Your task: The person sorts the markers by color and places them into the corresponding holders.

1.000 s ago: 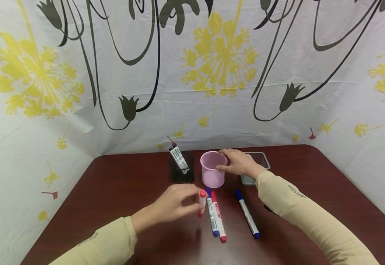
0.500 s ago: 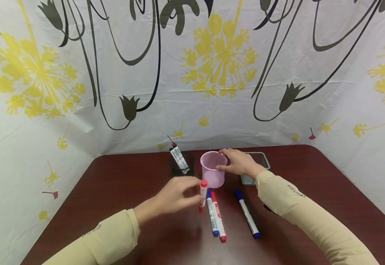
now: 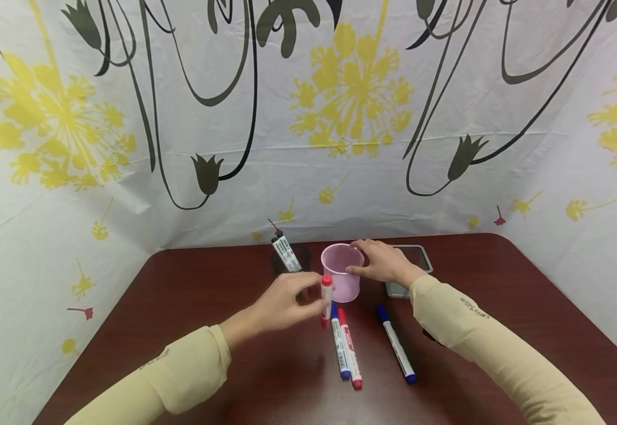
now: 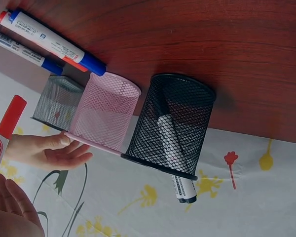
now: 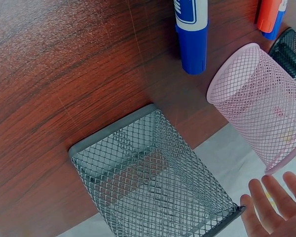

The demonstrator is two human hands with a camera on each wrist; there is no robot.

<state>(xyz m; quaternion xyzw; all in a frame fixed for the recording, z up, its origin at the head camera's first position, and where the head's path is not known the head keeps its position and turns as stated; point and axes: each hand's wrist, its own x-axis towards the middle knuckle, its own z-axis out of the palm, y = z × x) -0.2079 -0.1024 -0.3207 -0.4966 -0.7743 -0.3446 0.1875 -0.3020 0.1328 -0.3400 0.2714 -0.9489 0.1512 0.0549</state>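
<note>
My left hand (image 3: 281, 304) pinches a red-capped whiteboard marker (image 3: 326, 292) upright between thumb and fingers. The marker is in the air, in front of the pink mesh pen holder (image 3: 344, 288). At that holder's right side, my right hand (image 3: 385, 262) holds the rim, thumb toward the front and fingers toward the back. A black mesh pen holder (image 4: 170, 126) stands just left of the pink one, with black-capped marker (image 4: 183, 189) sticking out of it. In the head view my left hand hides the lower part of the black holder.
A blue marker (image 3: 340, 345) and a red marker (image 3: 352, 354) lie side by side before the pink holder. Another blue marker (image 3: 397, 348) lies farther right. Behind my right hand stands a grey rectangular mesh holder (image 5: 153, 182). A patterned cloth (image 3: 308, 195) hangs behind the table.
My left hand has moved up and forward, carrying the red marker toward the pink pen holder. The right hand stays on the rim, and the markers on the table have not moved.
</note>
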